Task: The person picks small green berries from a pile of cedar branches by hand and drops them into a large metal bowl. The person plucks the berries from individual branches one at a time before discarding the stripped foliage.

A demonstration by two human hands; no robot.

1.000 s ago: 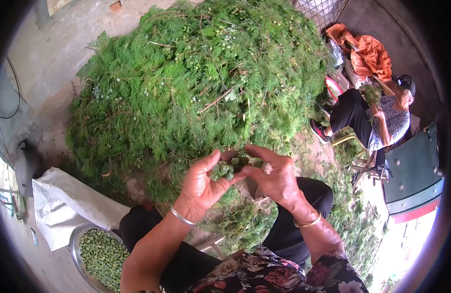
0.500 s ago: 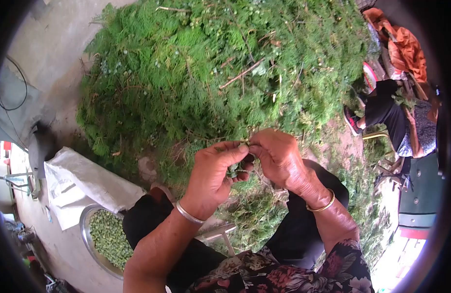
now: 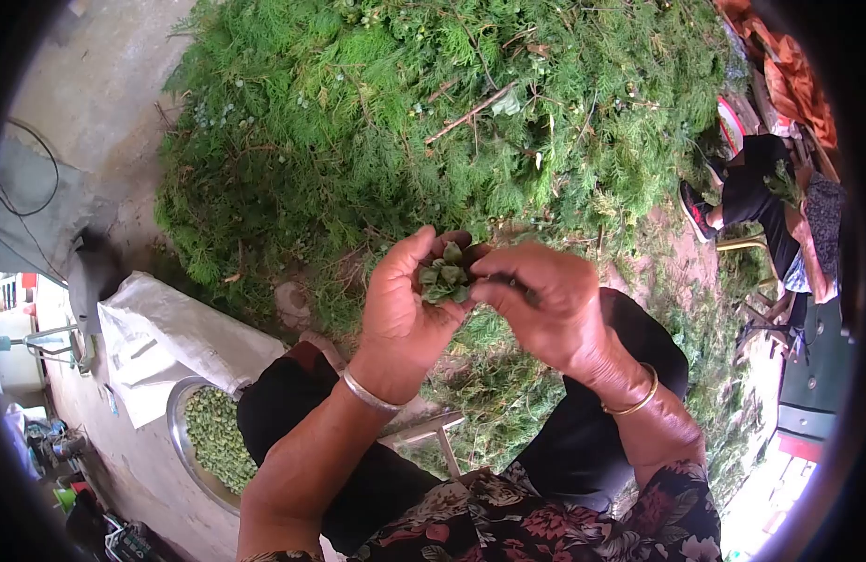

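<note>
In the cupped palm of my left hand (image 3: 400,304) lies a small handful of green conifer cones (image 3: 444,278), with the thumb raised beside them. My right hand (image 3: 550,300) meets it from the right, its thumb and fingertips pinched together at the edge of the cones. Whatever sits between those right fingertips is too small to make out. Both hands are above the near edge of a big heap of green conifer branches (image 3: 358,140).
A metal basin (image 3: 175,421) full of green cones (image 3: 219,436) stands at lower left, beside a white sack (image 3: 194,323). Part of a wooden stool (image 3: 423,430) shows between my knees. Another person (image 3: 768,211) sits at right, below an orange cloth (image 3: 798,84).
My left hand has opened from a pinch into a cupped palm, bringing the cones into sight. The right hand has come slightly away to the right. The view has shifted a little.
</note>
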